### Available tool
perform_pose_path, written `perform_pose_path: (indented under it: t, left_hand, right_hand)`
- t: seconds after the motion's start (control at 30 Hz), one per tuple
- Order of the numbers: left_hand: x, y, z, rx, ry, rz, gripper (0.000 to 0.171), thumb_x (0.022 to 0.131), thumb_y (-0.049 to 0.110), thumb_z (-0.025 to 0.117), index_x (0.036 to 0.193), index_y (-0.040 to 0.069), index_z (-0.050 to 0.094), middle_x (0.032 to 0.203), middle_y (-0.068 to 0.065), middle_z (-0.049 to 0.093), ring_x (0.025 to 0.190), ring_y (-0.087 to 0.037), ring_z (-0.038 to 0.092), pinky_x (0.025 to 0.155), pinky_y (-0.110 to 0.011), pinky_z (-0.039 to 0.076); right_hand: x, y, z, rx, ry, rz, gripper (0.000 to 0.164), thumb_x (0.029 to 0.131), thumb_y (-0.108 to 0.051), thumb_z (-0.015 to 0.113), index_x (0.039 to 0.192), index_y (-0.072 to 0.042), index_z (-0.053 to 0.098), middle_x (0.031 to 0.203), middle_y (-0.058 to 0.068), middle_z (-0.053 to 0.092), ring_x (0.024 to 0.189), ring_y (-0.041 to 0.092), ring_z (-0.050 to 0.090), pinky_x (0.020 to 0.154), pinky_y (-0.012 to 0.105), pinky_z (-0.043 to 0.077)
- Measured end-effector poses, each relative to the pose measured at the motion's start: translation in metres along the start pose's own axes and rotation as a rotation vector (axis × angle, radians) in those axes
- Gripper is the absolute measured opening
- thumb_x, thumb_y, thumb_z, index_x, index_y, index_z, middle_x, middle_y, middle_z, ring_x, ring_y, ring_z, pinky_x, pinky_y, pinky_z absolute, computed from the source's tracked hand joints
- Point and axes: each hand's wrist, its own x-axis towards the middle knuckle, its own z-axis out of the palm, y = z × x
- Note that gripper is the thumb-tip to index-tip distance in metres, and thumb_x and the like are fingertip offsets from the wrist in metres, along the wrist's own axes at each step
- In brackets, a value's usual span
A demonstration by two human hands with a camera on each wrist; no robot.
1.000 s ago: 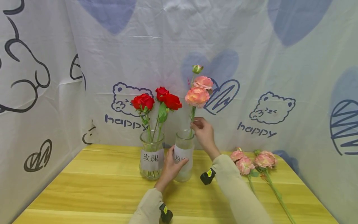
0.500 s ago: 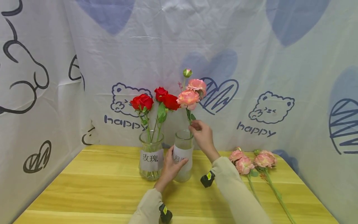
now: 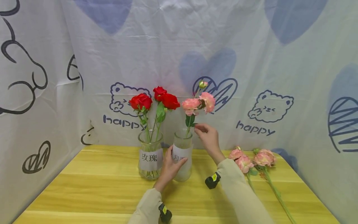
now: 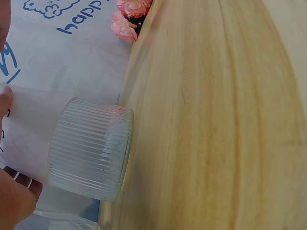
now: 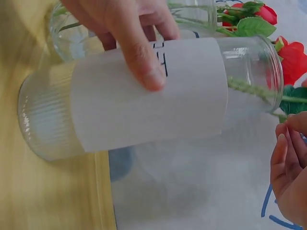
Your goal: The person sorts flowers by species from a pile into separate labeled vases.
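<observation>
My left hand [image 3: 172,166] grips a ribbed glass vase [image 4: 91,148] with a white paper label, fingers on one side and thumb across the front. A pink flower [image 3: 191,106] with two blooms and a bud stands with its stem inside that vase, leaning slightly right. Just above the rim, on the right, my right hand [image 3: 208,138] pinches a green part of the flower between thumb and forefinger. In the right wrist view, the stem [image 5: 249,88] runs through the vase neck, with the fingertips [image 5: 283,125] right by the mouth.
Left of the held vase stands another labelled glass vase [image 3: 150,174] with several red roses [image 3: 141,102]. More pink flowers [image 3: 264,158] lie on the right of the wooden table [image 3: 98,186]. A printed cloth [image 3: 156,56] hangs close behind.
The pink flower has gone lower into the vase, and its blooms have turned. My right hand has shifted slightly right and down. The left hand keeps its hold on the vase.
</observation>
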Motion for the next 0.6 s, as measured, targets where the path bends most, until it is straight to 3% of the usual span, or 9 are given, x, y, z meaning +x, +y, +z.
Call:
perform_pose_path:
  t: [0.6]
  left_hand:
    - [-0.001,-0.002,0.0,0.003,0.001,-0.006,0.076,0.082,0.014,0.078,0.14,-0.01,0.035,0.129,-0.029,0.048,0.113,-0.044,0.05,0.093,-0.058,0.042]
  right_hand:
    - [-0.005,0.023,-0.025,0.005,0.006,0.098,0.017,0.088,-0.001,0.067,0.104,0.005,0.069,0.102,0.018,0.069,0.083,0.02,0.062,0.061,0.017,0.05]
